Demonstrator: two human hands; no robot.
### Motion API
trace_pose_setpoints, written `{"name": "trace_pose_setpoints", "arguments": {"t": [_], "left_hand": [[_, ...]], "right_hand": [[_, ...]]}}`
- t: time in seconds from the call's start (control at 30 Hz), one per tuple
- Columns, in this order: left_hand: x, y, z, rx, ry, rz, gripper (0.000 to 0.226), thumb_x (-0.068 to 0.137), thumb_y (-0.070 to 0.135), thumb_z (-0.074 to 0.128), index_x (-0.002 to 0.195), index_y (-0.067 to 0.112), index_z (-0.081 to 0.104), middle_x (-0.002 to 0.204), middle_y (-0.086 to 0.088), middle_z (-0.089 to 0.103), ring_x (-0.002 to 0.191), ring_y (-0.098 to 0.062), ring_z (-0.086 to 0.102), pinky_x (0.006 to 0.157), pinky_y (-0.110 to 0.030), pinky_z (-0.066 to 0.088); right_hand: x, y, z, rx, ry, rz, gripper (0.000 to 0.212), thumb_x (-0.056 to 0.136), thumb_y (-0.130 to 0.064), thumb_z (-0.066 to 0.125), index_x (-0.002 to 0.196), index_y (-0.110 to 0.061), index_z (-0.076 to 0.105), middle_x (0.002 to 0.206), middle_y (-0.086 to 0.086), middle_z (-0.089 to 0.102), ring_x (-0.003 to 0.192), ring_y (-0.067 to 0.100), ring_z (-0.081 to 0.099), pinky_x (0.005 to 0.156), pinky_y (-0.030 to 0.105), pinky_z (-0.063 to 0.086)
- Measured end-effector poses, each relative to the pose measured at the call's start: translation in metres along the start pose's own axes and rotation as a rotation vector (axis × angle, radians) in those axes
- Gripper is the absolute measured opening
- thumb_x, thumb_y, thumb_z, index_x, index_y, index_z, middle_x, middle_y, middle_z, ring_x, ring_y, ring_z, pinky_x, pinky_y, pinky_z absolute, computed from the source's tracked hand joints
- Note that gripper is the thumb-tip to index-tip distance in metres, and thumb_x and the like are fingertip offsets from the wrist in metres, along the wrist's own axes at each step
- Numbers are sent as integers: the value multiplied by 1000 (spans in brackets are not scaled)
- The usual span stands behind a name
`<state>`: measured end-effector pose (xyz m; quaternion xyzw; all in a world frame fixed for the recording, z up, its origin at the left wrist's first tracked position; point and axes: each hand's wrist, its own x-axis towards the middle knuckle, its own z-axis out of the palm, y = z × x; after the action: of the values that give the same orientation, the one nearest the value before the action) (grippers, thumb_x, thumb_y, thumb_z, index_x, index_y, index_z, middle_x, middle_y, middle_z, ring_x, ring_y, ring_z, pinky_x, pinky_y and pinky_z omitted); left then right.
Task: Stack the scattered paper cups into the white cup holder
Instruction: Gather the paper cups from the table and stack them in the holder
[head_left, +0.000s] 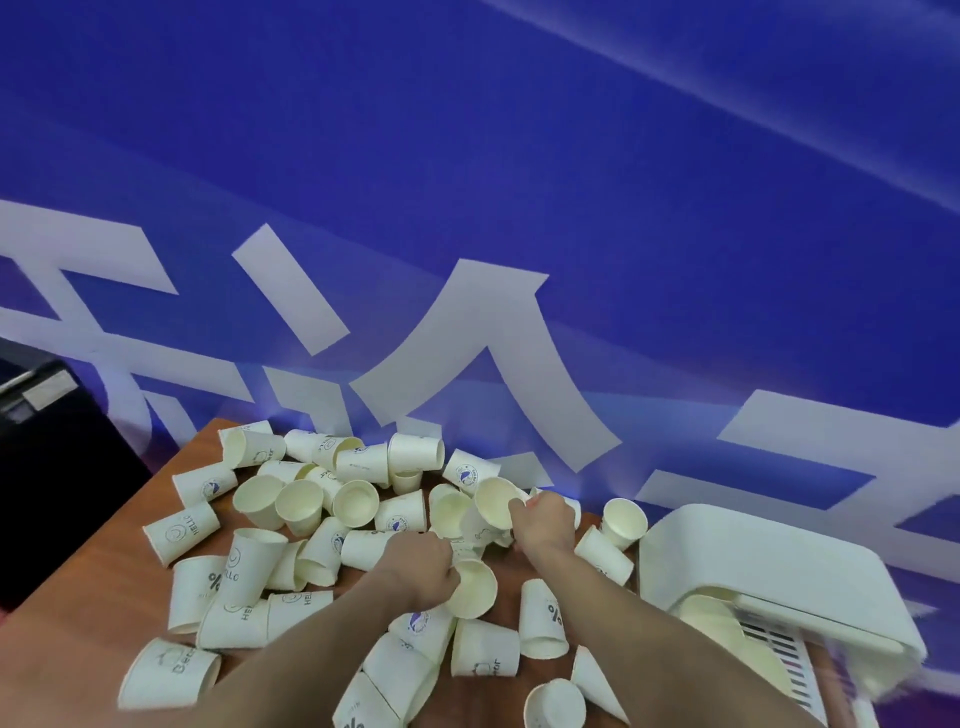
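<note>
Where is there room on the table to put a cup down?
Bare table shows at the near left corner, beside the cups. A small bare strip lies between the right arm and the holder. The middle, around both hands, is crowded.

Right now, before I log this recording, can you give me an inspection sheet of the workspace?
Surface: brown wooden table, mostly covered.
Job's things: paper cups scattered, many on their sides; white cup holder at the right edge, cups already inside.
Clutter: nothing seen beyond the cups.
Hands: left hand grips a cup by its rim; right hand grips another cup mid-pile.
Cables: nothing seen.
Surroundings: blue banner with white lettering behind; black object at left.
</note>
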<state>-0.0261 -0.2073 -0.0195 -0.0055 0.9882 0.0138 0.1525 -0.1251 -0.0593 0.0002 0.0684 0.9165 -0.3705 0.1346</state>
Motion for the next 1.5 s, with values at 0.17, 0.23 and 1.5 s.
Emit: {"name": "trace_pose_setpoints", "arguments": {"t": [0.17, 0.23, 1.5], "left_hand": [[-12, 24, -15, -70, 14, -23, 38, 94, 42, 39, 97, 12, 63, 102, -9, 67, 93, -27, 63, 72, -31, 45], [-14, 37, -20, -111, 16, -19, 34, 94, 42, 40, 89, 16, 61, 100, -8, 67, 93, -25, 63, 68, -30, 43], [16, 356, -26, -490, 14, 46, 40, 98, 33, 42, 67, 12, 54, 88, -18, 68, 82, -31, 62, 66, -33, 43]], "right_hand": [[-25, 24, -33, 6, 11, 11, 34, 89, -31, 54, 92, 0, 68, 91, 16, 71, 84, 31, 66, 73, 31, 52], [-35, 39, -46, -15, 39, 3, 33, 90, -31, 52, 90, -1, 67, 90, 13, 69, 81, 29, 63, 67, 29, 46], [-79, 332, -288, 126, 503, 327, 37, 87, -39, 46, 64, -13, 58, 67, 2, 62, 66, 21, 57, 61, 32, 44]]}}
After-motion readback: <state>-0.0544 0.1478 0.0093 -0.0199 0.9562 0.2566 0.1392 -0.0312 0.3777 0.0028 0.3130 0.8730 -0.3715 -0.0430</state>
